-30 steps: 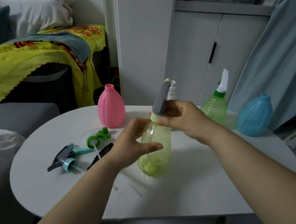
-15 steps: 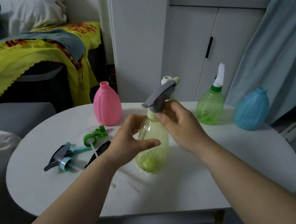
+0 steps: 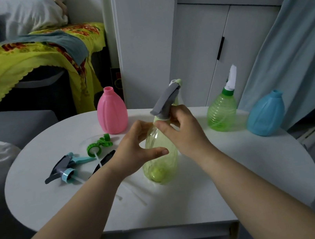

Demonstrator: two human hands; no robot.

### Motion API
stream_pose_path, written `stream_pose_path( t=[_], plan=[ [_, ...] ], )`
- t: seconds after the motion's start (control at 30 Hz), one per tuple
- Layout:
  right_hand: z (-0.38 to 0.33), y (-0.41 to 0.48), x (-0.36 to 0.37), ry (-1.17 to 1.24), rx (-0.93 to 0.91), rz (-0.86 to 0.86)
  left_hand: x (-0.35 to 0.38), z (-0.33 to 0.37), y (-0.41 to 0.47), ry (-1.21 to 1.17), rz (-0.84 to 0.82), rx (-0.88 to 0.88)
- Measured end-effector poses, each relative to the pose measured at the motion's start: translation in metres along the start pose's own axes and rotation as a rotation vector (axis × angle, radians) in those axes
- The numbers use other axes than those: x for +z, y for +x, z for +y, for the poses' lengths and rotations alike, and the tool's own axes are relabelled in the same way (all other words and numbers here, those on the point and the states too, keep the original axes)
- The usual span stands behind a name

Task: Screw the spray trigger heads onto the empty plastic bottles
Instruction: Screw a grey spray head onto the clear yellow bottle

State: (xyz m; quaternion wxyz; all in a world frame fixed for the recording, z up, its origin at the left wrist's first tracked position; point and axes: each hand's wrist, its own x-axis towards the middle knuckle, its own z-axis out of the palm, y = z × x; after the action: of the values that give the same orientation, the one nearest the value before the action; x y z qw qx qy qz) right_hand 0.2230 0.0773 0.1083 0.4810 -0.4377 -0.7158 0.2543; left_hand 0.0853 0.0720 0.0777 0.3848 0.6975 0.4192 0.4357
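Note:
A pale yellow-green clear bottle (image 3: 162,160) stands tilted on the round white table (image 3: 234,179). My left hand (image 3: 136,149) wraps its body. My right hand (image 3: 183,131) pinches the collar of the grey trigger head (image 3: 167,100) sitting on the bottle's neck. A pink bottle (image 3: 111,112) with an open neck stands behind. Left of it lie a green trigger head (image 3: 97,146), a grey-and-teal trigger head (image 3: 65,168) and a black one (image 3: 105,161), partly hidden by my left forearm.
A green bottle with a white trigger head (image 3: 222,113) and a blue bottle (image 3: 266,116) stand at the table's right. White cabinets (image 3: 201,40) rise behind. A grey sofa (image 3: 9,126) with a yellow cloth (image 3: 9,64) lies left.
My right hand has turned the grey trigger head on the bottle's neck, so its nozzle swung round. The left hand keeps its hold on the bottle.

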Motion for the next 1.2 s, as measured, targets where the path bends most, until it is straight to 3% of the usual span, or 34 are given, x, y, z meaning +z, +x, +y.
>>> stream_pose_path(
  t=[0.13, 0.27, 0.4, 0.57, 0.7, 0.87, 1.07, 1.2],
  plan=[
    [-0.004, 0.001, -0.021, 0.057, 0.028, -0.235, 0.000, -0.002, 0.001, -0.005, 0.000, -0.007],
    [-0.002, 0.003, -0.016, 0.073, 0.055, -0.080, 0.002, -0.004, 0.002, -0.008, 0.023, -0.012],
    [0.003, 0.001, -0.010, -0.058, 0.020, 0.061, 0.002, -0.004, 0.003, -0.003, 0.024, -0.011],
    [0.003, -0.002, -0.013, 0.172, 0.141, -0.127, 0.002, -0.003, 0.002, -0.011, 0.005, -0.005],
    [0.000, 0.002, -0.009, 0.305, 0.104, -0.091, 0.002, -0.004, 0.003, -0.010, 0.024, -0.007],
    [0.000, 0.002, 0.004, 0.137, 0.064, 0.084, 0.002, -0.004, 0.004, -0.017, 0.012, 0.008],
    [0.002, 0.003, -0.012, 0.281, 0.109, -0.149, 0.003, -0.005, 0.004, -0.033, 0.022, 0.003],
    [-0.001, 0.009, -0.011, 0.252, 0.087, -0.073, 0.004, -0.004, 0.004, -0.024, 0.034, 0.009]
  ],
)
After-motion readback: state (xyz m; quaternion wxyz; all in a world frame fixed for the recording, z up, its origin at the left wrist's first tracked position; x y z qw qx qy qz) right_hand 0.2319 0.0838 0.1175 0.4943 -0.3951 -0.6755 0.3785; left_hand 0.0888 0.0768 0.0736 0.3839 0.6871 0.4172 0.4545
